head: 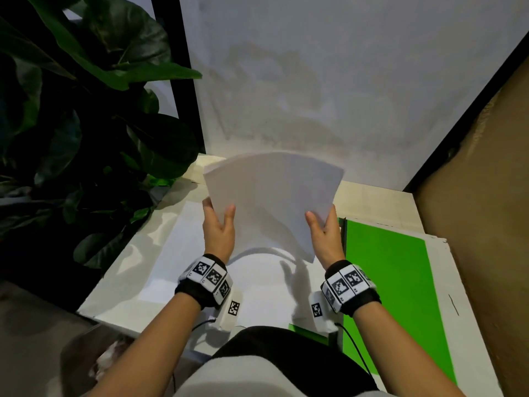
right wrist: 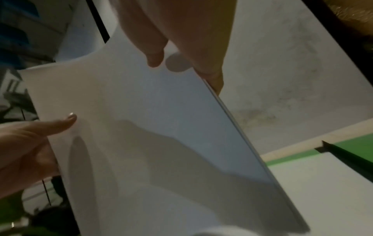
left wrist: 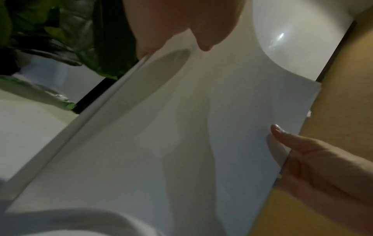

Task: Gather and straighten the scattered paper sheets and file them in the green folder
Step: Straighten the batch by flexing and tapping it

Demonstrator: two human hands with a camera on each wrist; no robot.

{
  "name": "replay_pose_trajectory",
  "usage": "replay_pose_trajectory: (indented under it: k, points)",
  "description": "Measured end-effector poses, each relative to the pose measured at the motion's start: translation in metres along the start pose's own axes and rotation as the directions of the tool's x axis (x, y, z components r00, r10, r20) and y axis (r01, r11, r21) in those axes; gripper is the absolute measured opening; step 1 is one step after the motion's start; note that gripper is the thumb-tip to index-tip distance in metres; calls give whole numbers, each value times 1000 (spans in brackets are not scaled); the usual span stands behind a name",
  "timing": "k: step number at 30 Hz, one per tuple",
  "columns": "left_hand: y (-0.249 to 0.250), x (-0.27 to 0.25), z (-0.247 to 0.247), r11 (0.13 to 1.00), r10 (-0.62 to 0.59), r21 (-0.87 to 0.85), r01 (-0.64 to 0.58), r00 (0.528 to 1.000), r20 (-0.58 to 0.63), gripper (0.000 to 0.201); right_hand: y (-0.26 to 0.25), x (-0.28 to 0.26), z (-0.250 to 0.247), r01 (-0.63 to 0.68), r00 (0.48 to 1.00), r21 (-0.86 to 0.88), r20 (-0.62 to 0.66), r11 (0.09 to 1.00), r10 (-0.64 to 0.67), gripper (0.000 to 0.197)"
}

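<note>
The head view is evenly lit from above, and soft shadows are cast on the surface (head: 257,296). Both wrist views are dim, blurred and strongly curved at the edges.

white paper sheets (head: 272,196); bright green folder (head: 386,282); black-and-white checkered wristbands (head: 206,277); dark green plant (head: 86,110).

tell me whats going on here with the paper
A person holds a stack of white paper sheets upright above the white table, left hand pinching its left edge, right hand its right. The sheets bow slightly. The green folder lies open to the right, nothing filed on its green side yet.
</note>
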State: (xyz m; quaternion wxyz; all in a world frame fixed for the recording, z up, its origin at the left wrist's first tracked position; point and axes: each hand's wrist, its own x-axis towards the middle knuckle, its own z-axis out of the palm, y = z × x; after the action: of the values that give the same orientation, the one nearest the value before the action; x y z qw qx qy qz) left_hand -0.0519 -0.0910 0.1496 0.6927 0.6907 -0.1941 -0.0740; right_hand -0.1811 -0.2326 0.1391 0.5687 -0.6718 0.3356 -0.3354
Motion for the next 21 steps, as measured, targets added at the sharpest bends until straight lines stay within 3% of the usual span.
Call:
replay_pose_trajectory:
  k: [4,8,11,14,17,21]
  points:
    - [-14,-8,1,997,-63,35,61,996,55,36,9,-3,0,-47,996,-29,-73,998,45,40]
    - [1,-2,2,1000,-11,3,11,1000,-10,33,-5,2,-2,36,992,37,-126,999,-31,35]
    - [7,2,1,1000,13,-21,-14,1000,-26,41,-12,4,-5,66,995,124,-83,990,-56,42]
    - [3,2,1,1000,-22,1,22,1000,12,50,-10,7,-3,-1,998,98,-57,995,6,44]
    - [6,1,2,999,-48,27,47,998,44,52,-6,12,-3,-44,997,64,-56,997,47,41]
    - [13,8,4,997,-54,49,53,998,24,53,-10,19,-4,7,998,12,-56,1000,-6,30]
